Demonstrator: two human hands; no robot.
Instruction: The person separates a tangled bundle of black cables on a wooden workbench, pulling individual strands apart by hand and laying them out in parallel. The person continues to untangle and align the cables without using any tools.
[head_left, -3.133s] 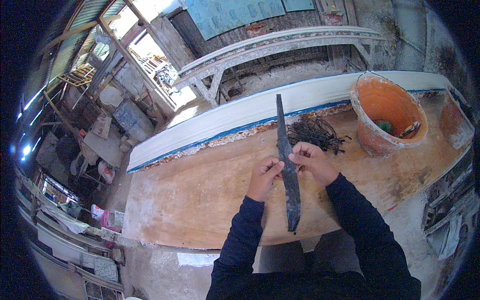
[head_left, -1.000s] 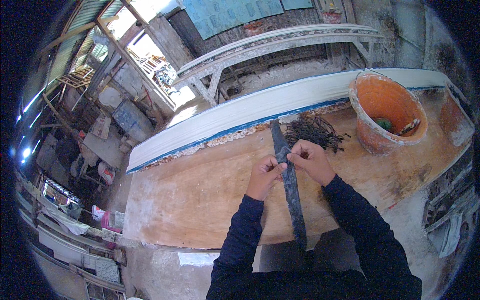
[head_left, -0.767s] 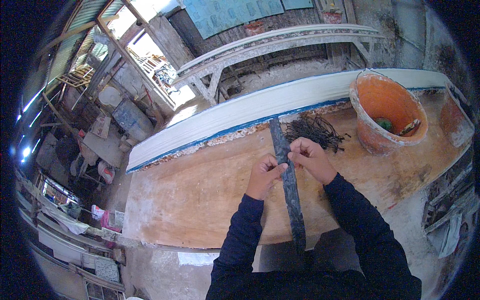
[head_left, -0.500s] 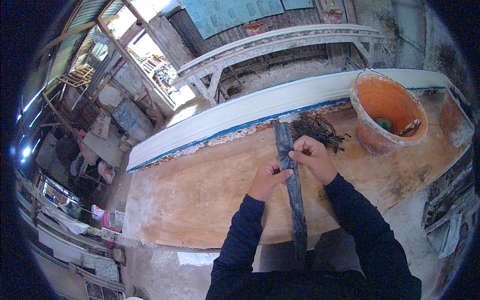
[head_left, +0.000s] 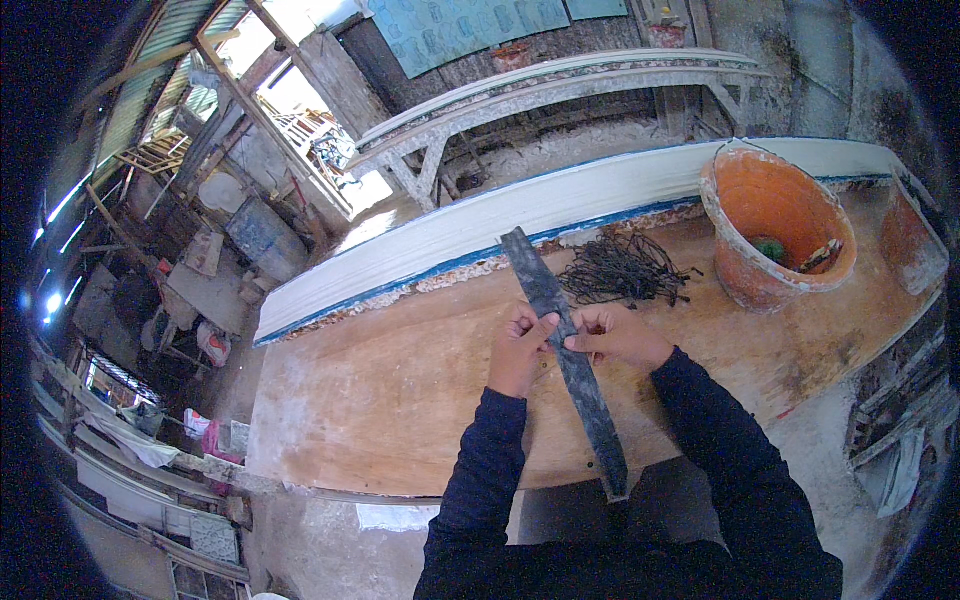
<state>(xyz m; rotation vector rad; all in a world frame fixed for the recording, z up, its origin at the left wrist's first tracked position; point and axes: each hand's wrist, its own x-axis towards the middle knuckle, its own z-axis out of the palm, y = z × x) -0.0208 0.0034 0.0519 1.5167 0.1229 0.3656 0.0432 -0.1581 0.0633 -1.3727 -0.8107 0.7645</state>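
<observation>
Between my two hands is a long, flat, dark grey strip (head_left: 583, 393), its material hard to tell, tilted with the far end to the left. My left hand (head_left: 520, 345) pinches the strip's left edge near its middle, thumb on top. From the other side my right hand (head_left: 617, 336) grips the same stretch, its thumb also on the upper face. The near end reaches past the table's front edge. Just beyond my right hand, a tangled bundle of thin black ties or wires (head_left: 630, 270) lies on the wooden table (head_left: 400, 400).
An orange bucket (head_left: 735, 265) crusted with white stands at the table's right, a small green thing inside. Beside it leans another crusted orange container (head_left: 912, 235). A long white moulding with a blue edge (head_left: 450, 240) runs along the back. Beyond stands a white-stained bench (head_left: 560, 97).
The strip has turned, its far end swinging left and its near end right. Both hands have come slightly nearer and now grip opposite edges. More of the black bundle shows.
</observation>
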